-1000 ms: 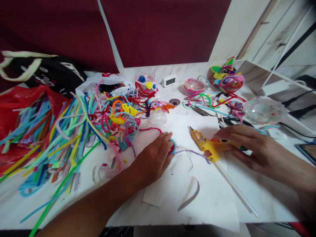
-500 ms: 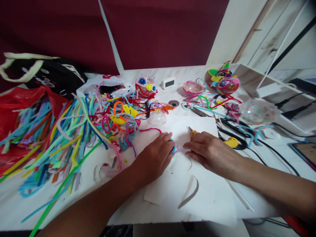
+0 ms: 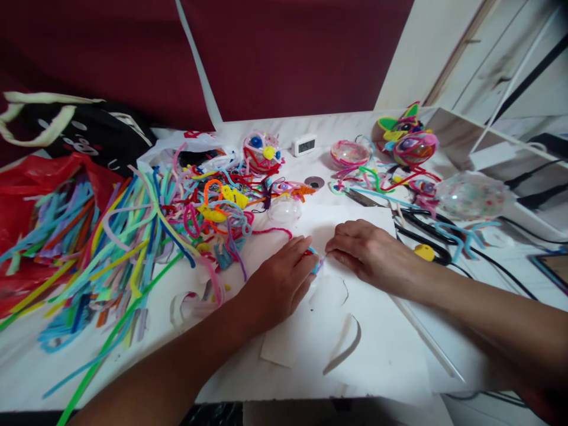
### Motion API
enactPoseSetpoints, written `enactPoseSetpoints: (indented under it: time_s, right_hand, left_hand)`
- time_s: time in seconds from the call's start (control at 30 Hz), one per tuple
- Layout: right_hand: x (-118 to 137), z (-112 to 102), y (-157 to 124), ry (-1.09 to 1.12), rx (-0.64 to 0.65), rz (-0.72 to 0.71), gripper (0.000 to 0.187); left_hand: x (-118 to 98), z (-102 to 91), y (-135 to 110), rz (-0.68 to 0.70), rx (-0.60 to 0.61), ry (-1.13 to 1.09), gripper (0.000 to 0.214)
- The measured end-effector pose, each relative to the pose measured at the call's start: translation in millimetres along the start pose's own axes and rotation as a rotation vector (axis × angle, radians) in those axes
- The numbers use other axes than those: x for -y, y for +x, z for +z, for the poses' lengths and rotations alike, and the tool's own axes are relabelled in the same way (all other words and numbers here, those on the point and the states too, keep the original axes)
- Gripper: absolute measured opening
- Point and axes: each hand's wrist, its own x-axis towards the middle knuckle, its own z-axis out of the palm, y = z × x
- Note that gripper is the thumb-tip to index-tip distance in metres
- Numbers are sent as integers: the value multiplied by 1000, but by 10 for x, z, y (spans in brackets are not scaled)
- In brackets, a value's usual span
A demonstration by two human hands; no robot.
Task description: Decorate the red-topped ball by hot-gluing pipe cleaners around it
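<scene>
My left hand (image 3: 277, 284) lies on the white paper (image 3: 381, 349), its fingers together and pressing down on a small red-and-blue coiled pipe-cleaner piece (image 3: 314, 258). My right hand (image 3: 370, 251) meets it from the right, fingertips pinched on the same piece's edge. A yellow part of the glue gun (image 3: 424, 252) shows just behind my right wrist; the rest of the gun is hidden under the hand. A white glue stick (image 3: 426, 340) lies diagonally below my right forearm.
A big heap of coloured pipe cleaners (image 3: 110, 236) covers the left, over a red bag (image 3: 26, 183). Decorated balls (image 3: 261, 151), a small clock (image 3: 304, 145), a pink bowl (image 3: 349, 155), scissors (image 3: 417, 222) and a clear ball (image 3: 470, 195) lie behind.
My right hand moved left from the yellow glue gun's handle to the coiled piece and pinched it. The left hand stayed on the piece.
</scene>
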Motion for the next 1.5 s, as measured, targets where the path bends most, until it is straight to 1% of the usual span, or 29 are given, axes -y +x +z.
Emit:
enactPoseSetpoints:
  time_s: [0.53,0.73,0.93,1.27,1.4,1.5]
  right_hand:
    - [-66,69,135,-21,51,-20,21]
    - [-83,89,153,-39,50,-42,21]
    - [-92,97,173,-51,52,-66,22]
    - [-81,101,189,-61,47,-93,20]
    - [-97,118,180,-49,29,-111,19]
    - [-107,122,177,-34,19,-118,20]
  left_hand:
    - [0,-14,2,8,32,22,23]
    - [-1,-14,7,14,34,22,23]
    - [-25,-37,30,-9,73,0,21]
    - [-22,-24,27,-12,67,-16,19]
    - [-9,5,15,-21,14,-35,18]
    - [2,43,-14,-37,-47,-34,30]
